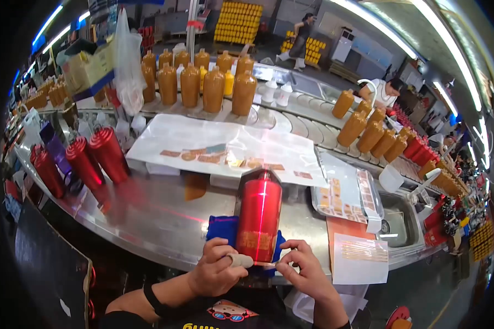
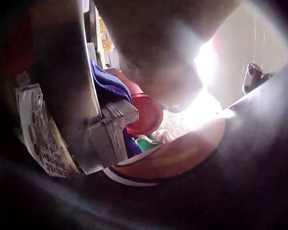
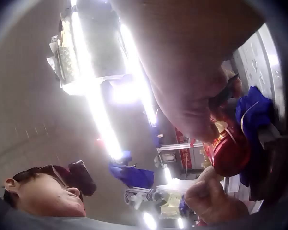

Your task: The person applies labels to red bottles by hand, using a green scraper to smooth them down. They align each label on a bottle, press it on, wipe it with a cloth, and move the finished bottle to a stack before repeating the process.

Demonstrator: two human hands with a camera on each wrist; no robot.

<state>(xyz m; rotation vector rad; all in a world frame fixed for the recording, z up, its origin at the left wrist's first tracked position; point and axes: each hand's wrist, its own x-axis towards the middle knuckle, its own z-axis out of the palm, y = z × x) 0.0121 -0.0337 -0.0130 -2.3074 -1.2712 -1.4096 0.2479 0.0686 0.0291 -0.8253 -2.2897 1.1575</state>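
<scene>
A glossy red bottle [image 1: 260,214] with gold lettering near its base lies in a dark cradle over a blue cloth [image 1: 222,227], its base towards me. A thin pale strip [image 1: 265,264] spans the gap between my hands along that base edge. My left hand [image 1: 219,268], with beige covers on its fingertips, holds the strip's left end against the bottle. Thumb and forefinger of my right hand [image 1: 307,271] pinch the other end. In the right wrist view, the left hand [image 3: 211,199] is close to the round red base [image 3: 233,155]. The left wrist view is mostly dark.
A white sheet with gold and brown decals [image 1: 203,145] lies beyond the bottle. To the right are a decal tray [image 1: 318,205], a sheet of thin strips [image 1: 362,252] and a sink [image 1: 403,216]. Red bottles [image 1: 110,153] stand left; brown bottles [image 1: 214,90] line the conveyor.
</scene>
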